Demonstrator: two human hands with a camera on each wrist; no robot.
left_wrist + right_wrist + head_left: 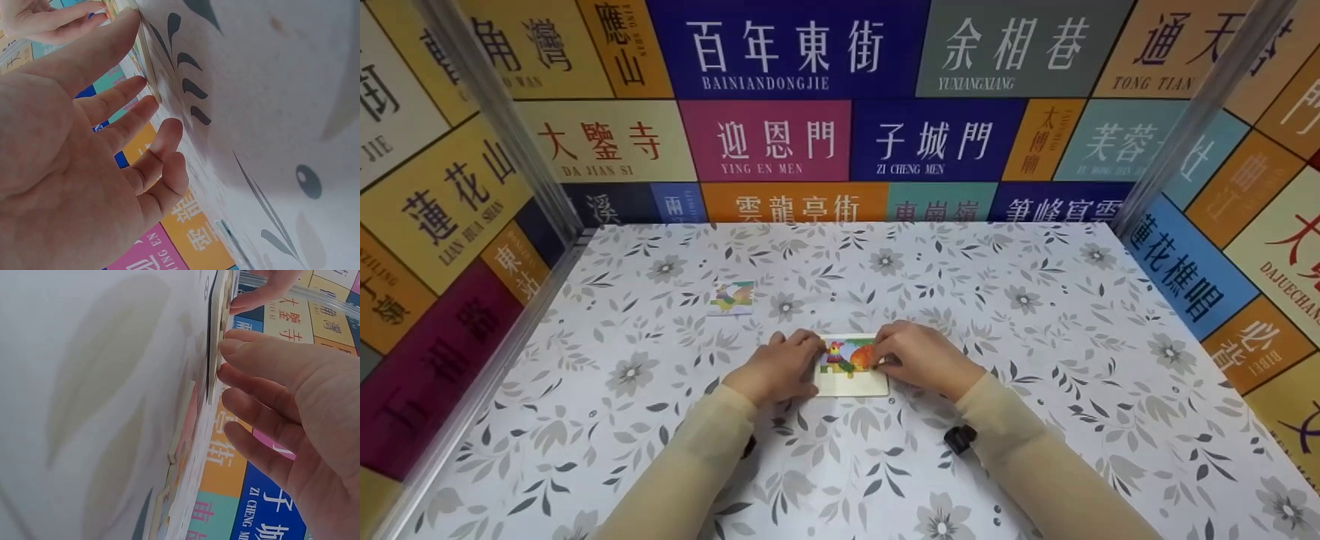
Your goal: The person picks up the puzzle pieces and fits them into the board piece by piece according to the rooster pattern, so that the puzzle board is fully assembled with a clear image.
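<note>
Near the middle of a flower-patterned worktop [840, 465] lies a picture puzzle [844, 361], the left hand [780, 367], fingers spread, touching its left edge. The right hand [926, 356] touches its right side; whether it pinches a piece cannot be told. Farther back, leftward, lies a picture card [732, 298].

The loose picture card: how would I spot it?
On the flower-patterned table, look beyond the left hand, toward the lettered wall. A squarish, colourful card lies there; unlike the board between that hand and the right hand, it's untouched.
</note>
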